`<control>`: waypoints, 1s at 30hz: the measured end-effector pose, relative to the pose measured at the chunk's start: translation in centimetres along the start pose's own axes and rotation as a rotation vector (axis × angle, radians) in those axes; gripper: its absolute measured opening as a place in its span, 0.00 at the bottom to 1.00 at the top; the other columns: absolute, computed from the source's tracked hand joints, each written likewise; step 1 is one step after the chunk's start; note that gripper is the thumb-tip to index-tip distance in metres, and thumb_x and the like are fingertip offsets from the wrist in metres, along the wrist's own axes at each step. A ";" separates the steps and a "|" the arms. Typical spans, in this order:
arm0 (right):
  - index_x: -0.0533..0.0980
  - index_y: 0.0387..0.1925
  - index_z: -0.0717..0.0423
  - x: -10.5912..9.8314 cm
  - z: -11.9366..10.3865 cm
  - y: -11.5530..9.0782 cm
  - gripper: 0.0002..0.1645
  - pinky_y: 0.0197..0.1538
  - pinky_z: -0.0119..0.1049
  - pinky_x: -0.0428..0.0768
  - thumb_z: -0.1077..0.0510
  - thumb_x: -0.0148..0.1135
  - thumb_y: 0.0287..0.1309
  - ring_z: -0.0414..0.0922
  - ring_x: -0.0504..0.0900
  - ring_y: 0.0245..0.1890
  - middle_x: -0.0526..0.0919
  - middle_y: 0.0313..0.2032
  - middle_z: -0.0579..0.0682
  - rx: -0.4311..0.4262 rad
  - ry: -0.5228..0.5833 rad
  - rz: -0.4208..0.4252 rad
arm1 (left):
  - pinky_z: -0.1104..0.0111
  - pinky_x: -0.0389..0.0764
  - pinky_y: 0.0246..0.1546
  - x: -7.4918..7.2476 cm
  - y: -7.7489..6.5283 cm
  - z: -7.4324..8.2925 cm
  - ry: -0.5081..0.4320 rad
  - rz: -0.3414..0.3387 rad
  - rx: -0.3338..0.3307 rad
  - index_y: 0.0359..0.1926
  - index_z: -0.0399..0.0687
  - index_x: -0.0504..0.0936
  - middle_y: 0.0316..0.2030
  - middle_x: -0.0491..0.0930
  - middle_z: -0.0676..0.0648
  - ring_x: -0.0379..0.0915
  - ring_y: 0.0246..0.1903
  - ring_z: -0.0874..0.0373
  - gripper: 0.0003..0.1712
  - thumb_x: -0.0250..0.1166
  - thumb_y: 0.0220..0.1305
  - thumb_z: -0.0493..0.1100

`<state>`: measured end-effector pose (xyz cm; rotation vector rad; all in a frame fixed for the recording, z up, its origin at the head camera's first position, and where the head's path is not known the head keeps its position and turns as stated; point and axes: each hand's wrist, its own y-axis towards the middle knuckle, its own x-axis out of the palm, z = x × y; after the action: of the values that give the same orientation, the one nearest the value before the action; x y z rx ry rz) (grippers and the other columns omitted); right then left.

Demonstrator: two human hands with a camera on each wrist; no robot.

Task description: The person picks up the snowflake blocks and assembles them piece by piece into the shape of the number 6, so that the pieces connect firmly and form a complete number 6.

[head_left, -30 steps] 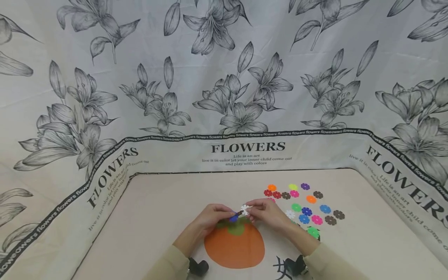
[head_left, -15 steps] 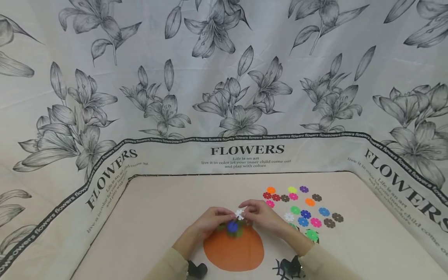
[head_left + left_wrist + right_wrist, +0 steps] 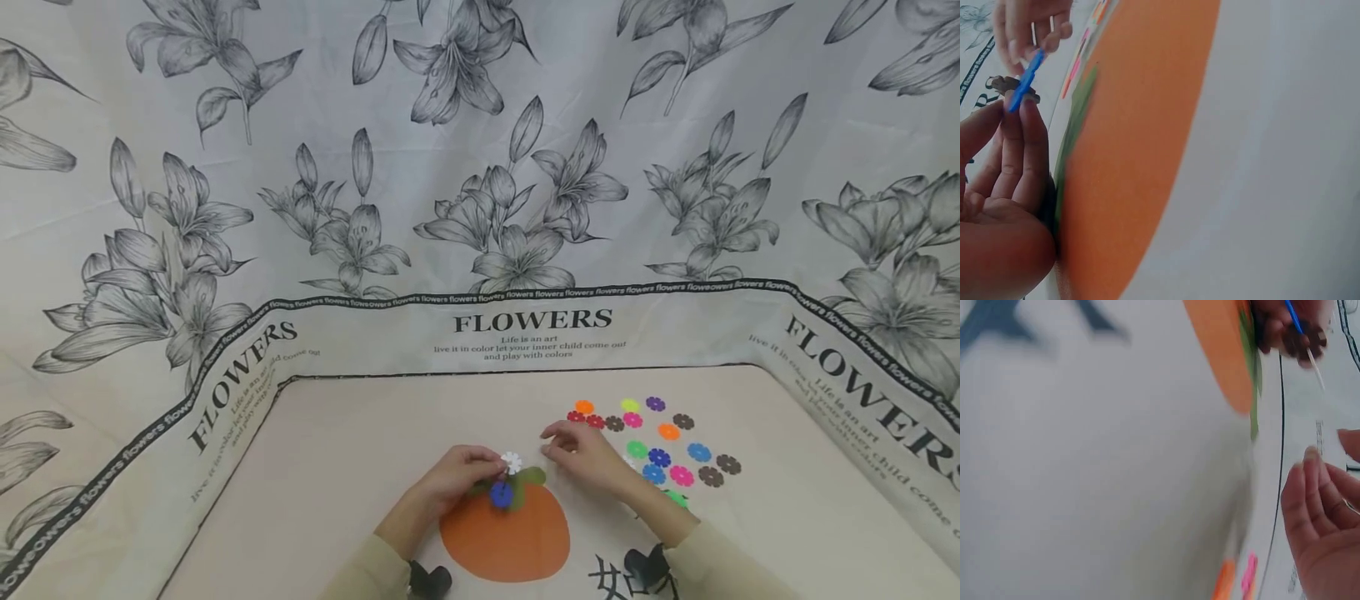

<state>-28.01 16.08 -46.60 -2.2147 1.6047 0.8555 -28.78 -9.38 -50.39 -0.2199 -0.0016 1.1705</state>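
Just above the orange persimmon print (image 3: 504,533), my left hand (image 3: 459,473) pinches a small cluster of joined, notched snowflake discs between thumb and fingers. A white disc (image 3: 512,462) sits at the top of the cluster and a blue disc (image 3: 501,495) hangs below it. Between them is a brown disc (image 3: 1305,342), clearest in the wrist views and partly covered by fingers. My right hand (image 3: 587,458) is apart from the cluster, off to its right. Its fingers are loosely bent, with a gap between thumb and fingertips and nothing held, as the right wrist view shows.
Loose snowflake discs in several colours lie flat at the right, among them an orange disc (image 3: 669,432) and a pink disc (image 3: 682,476). My right forearm covers some of them. Behind the table (image 3: 360,417) hangs a flower-print curtain (image 3: 480,167).
The right hand has let go of the white disc and drawn back to the right. The cluster stays in the left hand, its blue disc now hanging lower, below the white one.
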 end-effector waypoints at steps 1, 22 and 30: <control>0.80 0.52 0.63 -0.6 0.3 -0.1 0.17 0.38 0.32 0.81 0.57 0.67 0.66 0.43 0.81 0.36 0.84 0.36 0.49 -0.004 -0.057 0.033 | 0.64 0.81 0.51 0.0 0.0 0.0 0.002 0.000 0.003 0.43 0.38 0.87 0.36 0.87 0.47 0.82 0.40 0.57 0.11 0.67 0.70 0.43; 0.80 0.39 0.60 -3.7 3.3 0.0 0.10 0.40 0.37 0.79 0.62 0.73 0.57 0.44 0.74 0.34 0.77 0.31 0.47 0.141 -0.297 -0.042 | 0.63 0.81 0.52 0.3 -0.2 0.1 -0.014 0.020 0.010 0.44 0.37 0.87 0.36 0.88 0.48 0.82 0.39 0.58 0.11 0.68 0.70 0.42; 0.79 0.41 0.59 -3.4 3.5 0.1 0.15 0.36 0.33 0.77 0.58 0.76 0.56 0.44 0.73 0.33 0.77 0.31 0.46 0.116 -0.271 -0.074 | 0.65 0.81 0.51 0.1 -0.2 0.1 -0.046 0.025 0.008 0.44 0.35 0.87 0.35 0.88 0.48 0.83 0.38 0.58 0.11 0.68 0.69 0.41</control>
<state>-29.89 20.49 -47.27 -1.9696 1.4002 0.9687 -28.60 -9.32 -50.32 -0.1861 -0.0349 1.1999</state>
